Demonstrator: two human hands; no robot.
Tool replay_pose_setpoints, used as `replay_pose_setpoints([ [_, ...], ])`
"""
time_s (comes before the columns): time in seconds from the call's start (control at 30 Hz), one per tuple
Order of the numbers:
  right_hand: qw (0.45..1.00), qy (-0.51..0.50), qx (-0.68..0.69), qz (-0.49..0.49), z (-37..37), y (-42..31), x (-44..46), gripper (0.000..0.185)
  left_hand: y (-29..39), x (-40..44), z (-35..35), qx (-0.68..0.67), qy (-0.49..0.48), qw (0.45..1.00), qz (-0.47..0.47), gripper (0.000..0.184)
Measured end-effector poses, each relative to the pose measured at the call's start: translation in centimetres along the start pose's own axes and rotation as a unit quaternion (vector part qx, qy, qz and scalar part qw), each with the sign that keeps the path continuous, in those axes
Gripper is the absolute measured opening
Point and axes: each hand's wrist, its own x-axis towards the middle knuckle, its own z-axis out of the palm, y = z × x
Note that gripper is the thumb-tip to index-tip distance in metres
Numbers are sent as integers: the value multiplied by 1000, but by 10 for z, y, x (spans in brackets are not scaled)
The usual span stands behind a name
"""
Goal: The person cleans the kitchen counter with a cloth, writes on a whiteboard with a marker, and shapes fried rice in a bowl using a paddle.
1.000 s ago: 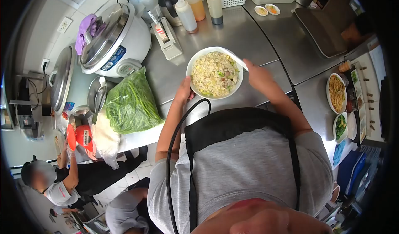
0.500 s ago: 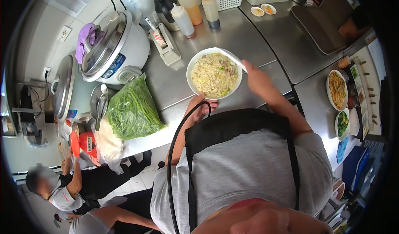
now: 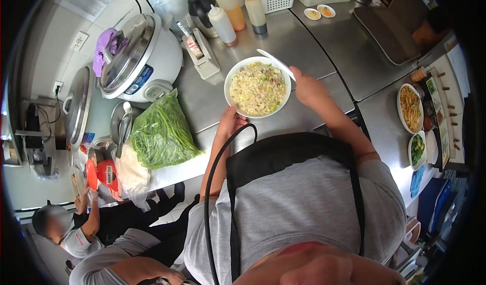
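Note:
A white bowl (image 3: 229, 94) heaped with fried rice (image 3: 257, 89) is in front of me at the counter's near side. My left hand (image 3: 231, 121) grips the bowl's near-left edge, with the thumb up by the rim and the other fingers partly hidden. In my right hand (image 3: 308, 89) is a white rice paddle (image 3: 276, 63), its fingers wrapped round the handle. The paddle slants over the bowl's far-right rim; whether it touches the rim I cannot tell.
Left of the bowl are a rice cooker (image 3: 167, 47) and a bag of green vegetables (image 3: 164, 133). Squeeze bottles (image 3: 221, 24) stand behind. Noodles (image 3: 410, 108) and greens (image 3: 418, 148) in dishes are at right. A co-worker (image 3: 83, 234) works at lower left; another person's arm (image 3: 144, 270) is closer.
The bowl has shifted slightly left and my left hand has moved left along its edge. The paddle has lifted and drawn away from the rice. The nearer person has moved.

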Motion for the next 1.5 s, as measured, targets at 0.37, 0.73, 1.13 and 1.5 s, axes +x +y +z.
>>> replay_pose_setpoints([
  [0.37, 1000, -6, -20, -3, -2, -5, 4, 32, 3, 1, 4, 4, 7, 1000, -2, 32],
  [0.73, 1000, -17, 18, 8, 10, 4, -6, 33, -13, -5, 19, -21, -7, 1000, 10, 31],
  [1.13, 801, 71, 579, -137, 4, -37, 5, 36, 51, -35, 9, 291, -152, 937, 123, 33],
  [1.5, 759, -46, 500, -415, 1, -163, -3, 66, 98, -128, 7, 22, 57, 913, 403, 18],
])
